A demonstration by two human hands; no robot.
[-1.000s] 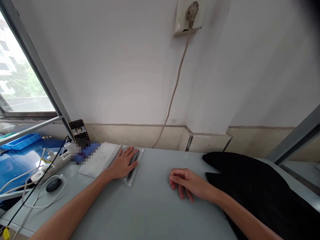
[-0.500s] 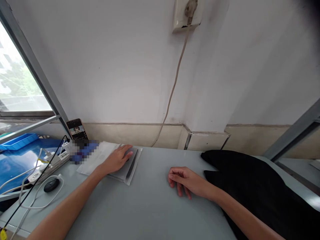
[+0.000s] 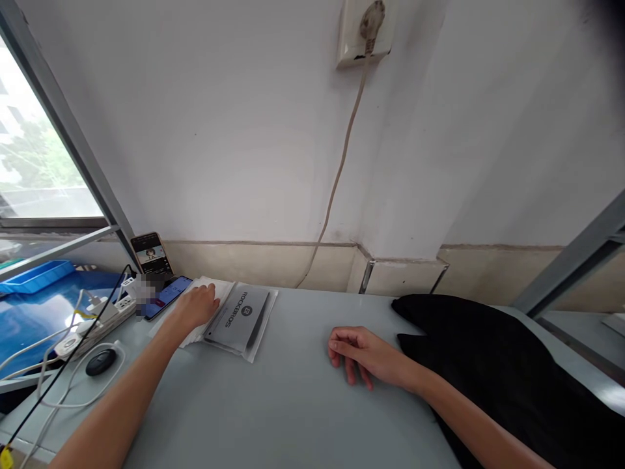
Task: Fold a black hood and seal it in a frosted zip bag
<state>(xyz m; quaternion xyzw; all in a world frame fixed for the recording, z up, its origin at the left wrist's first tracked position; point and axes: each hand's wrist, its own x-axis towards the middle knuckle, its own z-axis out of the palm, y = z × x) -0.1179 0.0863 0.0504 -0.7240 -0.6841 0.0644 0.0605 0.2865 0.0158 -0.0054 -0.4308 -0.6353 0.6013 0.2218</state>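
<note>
My left hand (image 3: 198,306) rests on a pile of white plastic bags (image 3: 215,288), its fingers curled closed over the bag's edge; the fingertips are partly hidden. Right beside it lies a flat grey package (image 3: 240,318) in a clear sleeve, printed ROCKBROS with a round logo. My right hand (image 3: 364,352) lies on the grey table with its fingers loosely bent and apart, holding nothing. Close to that wrist is a black cloth item (image 3: 488,365), spread on the table.
Left of the bags lies a phone (image 3: 168,298) with a lit screen, and another phone (image 3: 152,255) stands behind it. A power strip (image 3: 97,326), white cables and a black oval device (image 3: 101,362) occupy the left side. A corded plug (image 3: 372,23) sits in the wall socket.
My left hand has moved left off the grey package onto the white plastic bags, and its fingers have curled in. The package's print now shows. My right hand has stayed put.
</note>
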